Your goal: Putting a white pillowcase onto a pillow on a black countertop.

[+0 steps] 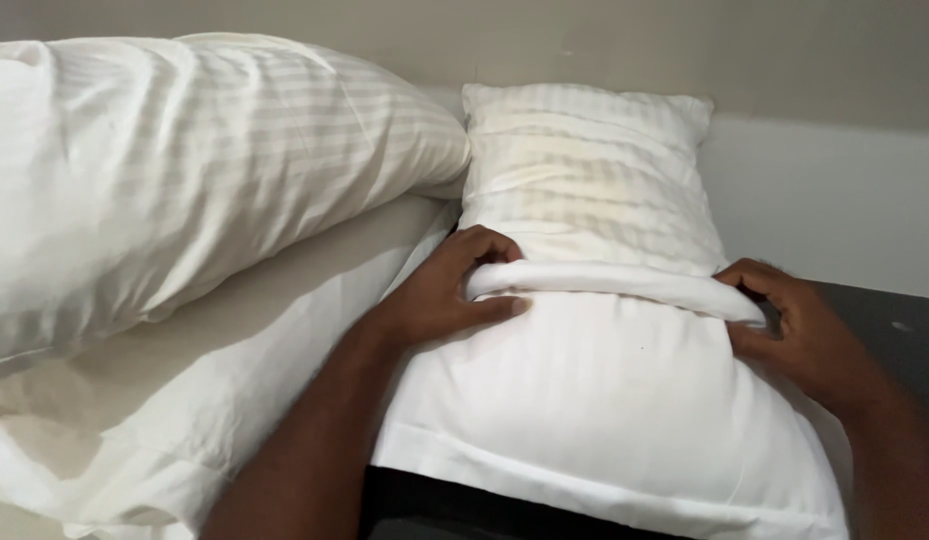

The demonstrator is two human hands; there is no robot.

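Here, at the centre of the frame, both hands grip the rolled open edge of a white pillowcase (604, 400), which covers the lower part of a striped pillow (589, 180) standing against the wall. The left hand (454, 290) clamps the rolled hem at its left end, the right hand (794, 325) at its right end. In the upper left, a large striped pillow (184, 160) lies on a plain white pillow (184, 400).
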